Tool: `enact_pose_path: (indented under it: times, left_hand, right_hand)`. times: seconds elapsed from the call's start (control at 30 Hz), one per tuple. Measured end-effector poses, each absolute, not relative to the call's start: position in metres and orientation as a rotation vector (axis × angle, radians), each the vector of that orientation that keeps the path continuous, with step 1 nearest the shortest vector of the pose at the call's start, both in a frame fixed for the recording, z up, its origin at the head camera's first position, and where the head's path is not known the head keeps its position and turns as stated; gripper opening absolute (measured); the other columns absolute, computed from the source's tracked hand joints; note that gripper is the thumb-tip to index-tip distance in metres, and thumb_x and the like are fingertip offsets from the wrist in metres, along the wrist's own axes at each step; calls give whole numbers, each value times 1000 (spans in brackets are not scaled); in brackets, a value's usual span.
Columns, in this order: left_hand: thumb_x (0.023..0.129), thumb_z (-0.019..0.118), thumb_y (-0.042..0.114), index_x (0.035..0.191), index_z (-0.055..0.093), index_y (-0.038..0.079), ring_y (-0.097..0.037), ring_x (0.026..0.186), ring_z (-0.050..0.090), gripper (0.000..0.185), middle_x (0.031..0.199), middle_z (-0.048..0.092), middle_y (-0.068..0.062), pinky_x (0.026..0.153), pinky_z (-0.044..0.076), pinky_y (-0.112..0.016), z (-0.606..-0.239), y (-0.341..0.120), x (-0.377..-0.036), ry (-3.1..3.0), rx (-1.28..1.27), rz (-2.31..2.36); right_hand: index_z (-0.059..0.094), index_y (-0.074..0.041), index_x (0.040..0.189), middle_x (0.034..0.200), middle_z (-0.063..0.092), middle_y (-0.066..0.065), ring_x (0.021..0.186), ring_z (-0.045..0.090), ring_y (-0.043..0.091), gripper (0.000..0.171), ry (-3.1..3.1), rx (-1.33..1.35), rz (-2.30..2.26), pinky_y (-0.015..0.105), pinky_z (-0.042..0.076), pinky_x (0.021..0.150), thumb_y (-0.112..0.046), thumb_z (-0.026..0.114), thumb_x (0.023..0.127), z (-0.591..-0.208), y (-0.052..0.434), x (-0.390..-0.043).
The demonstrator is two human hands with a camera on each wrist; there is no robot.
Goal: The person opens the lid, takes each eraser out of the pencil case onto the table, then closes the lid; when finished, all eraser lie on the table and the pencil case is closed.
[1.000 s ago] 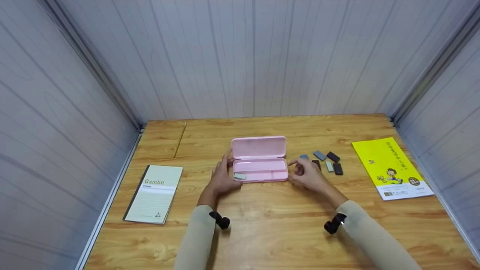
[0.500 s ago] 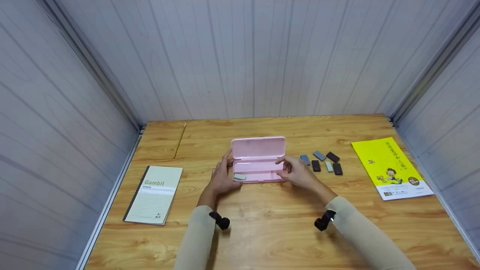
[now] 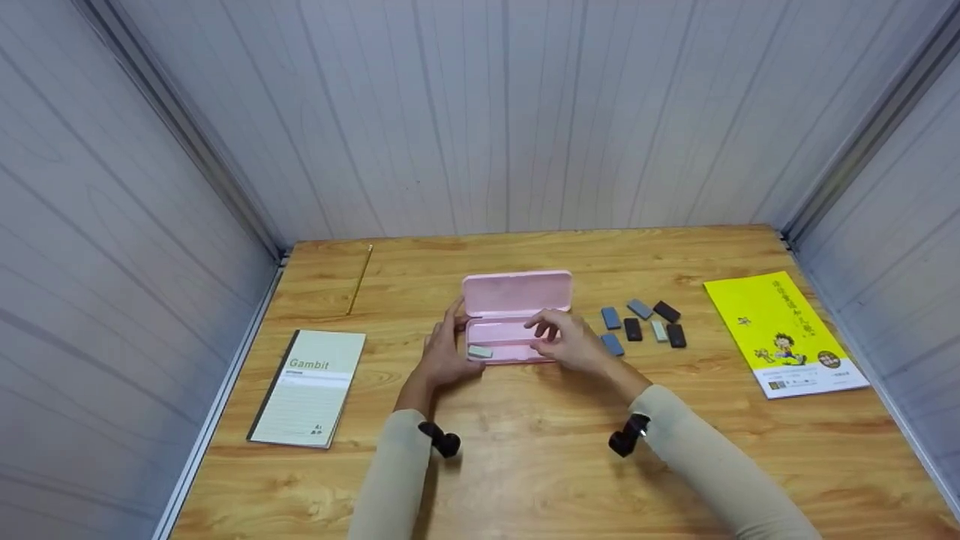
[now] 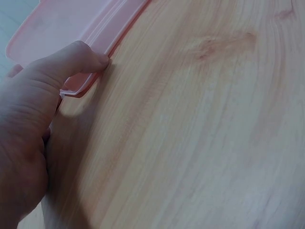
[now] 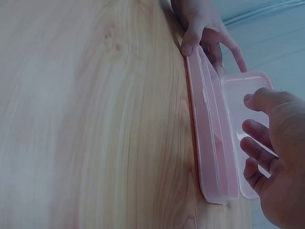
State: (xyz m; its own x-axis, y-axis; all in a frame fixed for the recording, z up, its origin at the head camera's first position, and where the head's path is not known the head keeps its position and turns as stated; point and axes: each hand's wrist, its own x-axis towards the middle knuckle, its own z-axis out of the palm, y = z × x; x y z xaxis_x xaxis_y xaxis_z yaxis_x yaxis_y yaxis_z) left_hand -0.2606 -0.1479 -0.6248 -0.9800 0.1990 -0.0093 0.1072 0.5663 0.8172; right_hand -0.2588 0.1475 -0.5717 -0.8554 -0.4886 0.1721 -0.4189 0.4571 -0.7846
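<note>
The right hand hovers over the open pink case, fingers loosely curled, nothing visible in them. The left hand grips the case's left end, thumb on the rim. The case's long axis lies left-right; small erasers lie just right, nearer the right hand

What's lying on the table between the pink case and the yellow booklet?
In the head view, small erasers in blue, grey and black lie between the pink case and the yellow booklet.
</note>
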Motion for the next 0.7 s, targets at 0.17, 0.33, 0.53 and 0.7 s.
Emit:
enact_pose_path:
  times: [0.17,0.33,0.53,0.7]
  left_hand:
    - [72,99,18,181,17,26,-33,148,51,136,163,64,-8,121,31,-56,-623,-148,-259,2695,285,1396]
    - [71,99,17,181,18,22,-36,151,50,137,162,66,-9,125,28,-61,-621,-151,-260,2649,323,1456]
    - [73,98,16,181,18,22,-39,155,47,134,164,65,-12,133,22,-70,-624,-159,-263,2602,397,1510]
    - [72,98,14,180,22,20,-38,153,55,133,157,69,-17,135,26,-69,-630,-164,-265,2595,511,1573]
  right_hand:
    - [74,2,133,125,81,23,111,75,34,30,2573,-857,-1334,43,62,96,-6,77,104,-571,135,-259]
    - [73,1,138,133,80,22,125,76,40,34,2514,-849,-1321,59,58,113,-6,75,105,-570,121,-258]
    - [74,1,137,132,81,22,126,75,42,32,2483,-882,-1321,60,57,114,-7,74,105,-573,105,-260]
    - [74,2,135,129,82,23,121,77,42,31,2453,-887,-1343,57,61,109,-6,75,105,-579,95,-259]
